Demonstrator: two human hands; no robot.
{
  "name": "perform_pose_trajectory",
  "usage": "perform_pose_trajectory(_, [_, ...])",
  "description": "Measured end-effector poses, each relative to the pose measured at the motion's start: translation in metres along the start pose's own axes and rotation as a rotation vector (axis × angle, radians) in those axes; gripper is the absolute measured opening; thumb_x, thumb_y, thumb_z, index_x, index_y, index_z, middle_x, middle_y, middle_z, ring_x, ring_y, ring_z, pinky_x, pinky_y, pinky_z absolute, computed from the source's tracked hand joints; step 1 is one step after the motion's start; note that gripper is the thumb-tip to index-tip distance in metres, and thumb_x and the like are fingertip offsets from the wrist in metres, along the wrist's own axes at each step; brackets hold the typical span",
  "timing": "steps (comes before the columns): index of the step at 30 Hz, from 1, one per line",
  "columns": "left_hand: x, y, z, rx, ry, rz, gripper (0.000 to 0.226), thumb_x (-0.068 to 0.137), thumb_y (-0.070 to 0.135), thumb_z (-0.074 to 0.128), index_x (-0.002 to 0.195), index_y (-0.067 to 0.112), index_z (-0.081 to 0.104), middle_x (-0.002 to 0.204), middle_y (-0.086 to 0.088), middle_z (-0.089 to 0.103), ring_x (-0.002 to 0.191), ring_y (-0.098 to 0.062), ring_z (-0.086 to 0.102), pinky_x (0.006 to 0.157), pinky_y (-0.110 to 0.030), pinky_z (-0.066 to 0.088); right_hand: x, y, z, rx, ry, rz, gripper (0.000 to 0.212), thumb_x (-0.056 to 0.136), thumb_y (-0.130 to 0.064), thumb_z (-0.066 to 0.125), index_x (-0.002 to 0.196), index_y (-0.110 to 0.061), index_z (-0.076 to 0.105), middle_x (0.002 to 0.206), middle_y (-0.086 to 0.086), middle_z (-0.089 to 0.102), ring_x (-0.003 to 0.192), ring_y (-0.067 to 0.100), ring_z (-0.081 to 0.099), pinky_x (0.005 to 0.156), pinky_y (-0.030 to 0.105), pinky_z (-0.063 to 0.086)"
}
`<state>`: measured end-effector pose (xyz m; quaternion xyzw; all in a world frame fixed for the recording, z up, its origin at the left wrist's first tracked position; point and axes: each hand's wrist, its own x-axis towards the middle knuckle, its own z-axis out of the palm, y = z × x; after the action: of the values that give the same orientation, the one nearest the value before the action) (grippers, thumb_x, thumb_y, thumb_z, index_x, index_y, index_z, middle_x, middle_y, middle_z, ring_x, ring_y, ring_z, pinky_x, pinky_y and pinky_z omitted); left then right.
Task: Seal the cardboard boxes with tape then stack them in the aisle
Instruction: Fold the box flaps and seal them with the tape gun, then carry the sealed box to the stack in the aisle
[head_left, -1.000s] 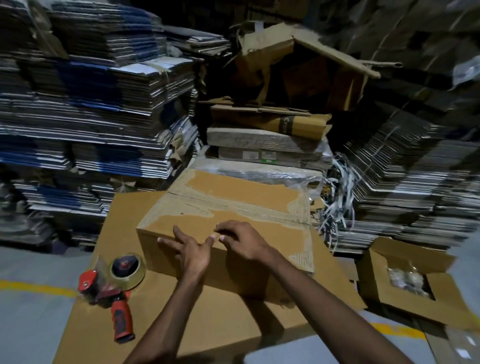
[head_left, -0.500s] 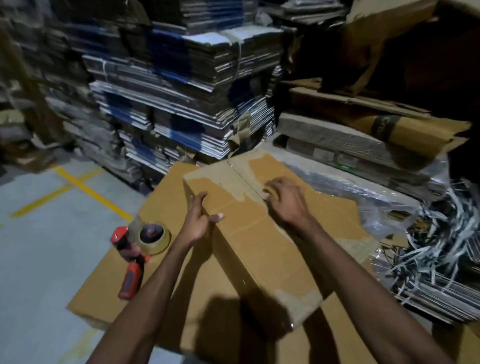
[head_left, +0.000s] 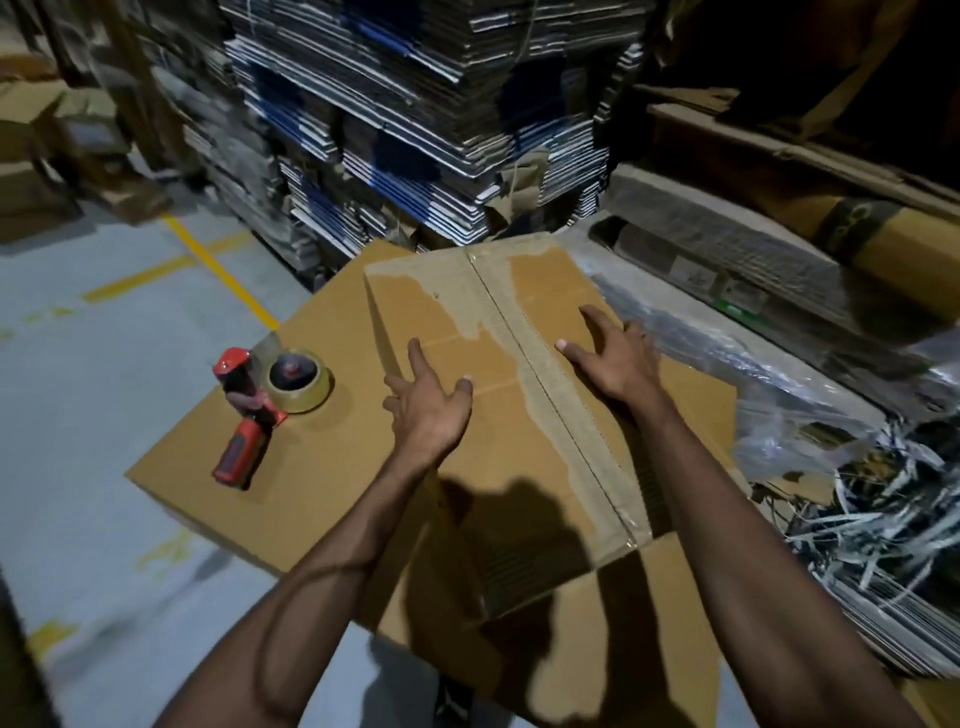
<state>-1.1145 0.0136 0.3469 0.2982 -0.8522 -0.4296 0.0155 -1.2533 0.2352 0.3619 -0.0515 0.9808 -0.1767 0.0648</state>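
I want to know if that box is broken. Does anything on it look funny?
Yes. The cardboard box under the left hand and right hand looks used: pale torn patches run beside the tape strip where the brown surface has peeled off. It is scuffed, but the flaps lie shut.

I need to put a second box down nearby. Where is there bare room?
Bare grey floor lies left of the flat cardboard sheet, past the red tape dispenser. Right of the taped brown box, plastic wrap and white strapping crowd it.
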Motion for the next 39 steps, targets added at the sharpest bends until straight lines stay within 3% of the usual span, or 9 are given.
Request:
perform_pose_trajectory(5, [-0.012, -0.009, -0.009, 0.001, -0.015, 0.011, 0.093, 0.094, 0.05, 0.066, 0.164, 0.031, 0.008, 0.155, -0.022, 0.025, 0.14, -0.051, 0.031, 0.112, -0.054, 0.035, -0.038, 0.006, -0.001, 0.026, -0.015, 0.029, 0.09, 0.082, -0.081, 0.062, 0.158, -0.043, 0.033, 0.161, 0.028, 0.028, 0.144, 0.052, 0.032, 0.118, 0.059, 0.031])
perform_pose_trajectory(17, [-0.092, -0.07, -0.063, 0.167, -0.084, 0.154, 0.085, 0.094, 0.053, 0.065, 0.162, 0.025, 0.023, 0.153, -0.026, 0.033, 0.134, -0.048, 0.045, 0.111, -0.048, 0.04, -0.186, -0.008, 0.013, 0.079, 0.031, 0.04, 0.095, 0.08, -0.085, 0.06, 0.159, -0.037, 0.037, 0.157, 0.028, 0.027, 0.136, 0.053, 0.04, 0.111, 0.054, 0.04])
perform_pose_trajectory(21, [-0.138, -0.096, -0.069, 0.189, -0.065, 0.128, 0.087, 0.092, 0.057, 0.065, 0.161, 0.029, 0.02, 0.156, -0.027, 0.027, 0.134, -0.052, 0.043, 0.111, -0.056, 0.041, -0.247, -0.007, 0.019, 0.076, 0.007, 0.024, 0.098, 0.08, -0.086, 0.058, 0.161, -0.036, 0.032, 0.155, 0.03, 0.028, 0.135, 0.052, 0.04, 0.111, 0.054, 0.04])
perform_pose_trajectory(25, [-0.193, -0.11, -0.075, 0.142, -0.053, 0.089, 0.086, 0.087, 0.058, 0.069, 0.157, 0.031, 0.027, 0.151, -0.027, 0.034, 0.13, -0.052, 0.046, 0.108, -0.055, 0.044, -0.298, 0.003, 0.022, 0.073, -0.012, 0.011, 0.11, 0.071, -0.093, 0.058, 0.162, -0.037, 0.03, 0.155, 0.031, 0.027, 0.136, 0.053, 0.038, 0.113, 0.056, 0.039])
perform_pose_trajectory(32, [-0.284, -0.167, -0.121, 0.084, 0.072, -0.031, 0.088, 0.082, 0.06, 0.069, 0.156, 0.034, 0.03, 0.15, -0.025, 0.039, 0.131, -0.05, 0.047, 0.107, -0.052, 0.046, -0.371, -0.022, 0.042, 0.074, -0.041, -0.194, 0.109, 0.069, -0.096, 0.056, 0.16, -0.039, 0.034, 0.149, 0.024, 0.032, 0.134, 0.049, 0.041, 0.11, 0.054, 0.042])
perform_pose_trajectory(39, [-0.372, -0.242, -0.169, 0.024, 0.246, -0.201, 0.095, 0.074, 0.066, 0.069, 0.156, 0.035, 0.031, 0.15, -0.023, 0.036, 0.13, -0.051, 0.048, 0.108, -0.055, 0.045, -0.423, -0.078, 0.075, 0.118, -0.174, -0.431, 0.103, 0.071, -0.09, 0.063, 0.158, -0.04, 0.038, 0.146, 0.021, 0.032, 0.135, 0.047, 0.04, 0.112, 0.054, 0.041])
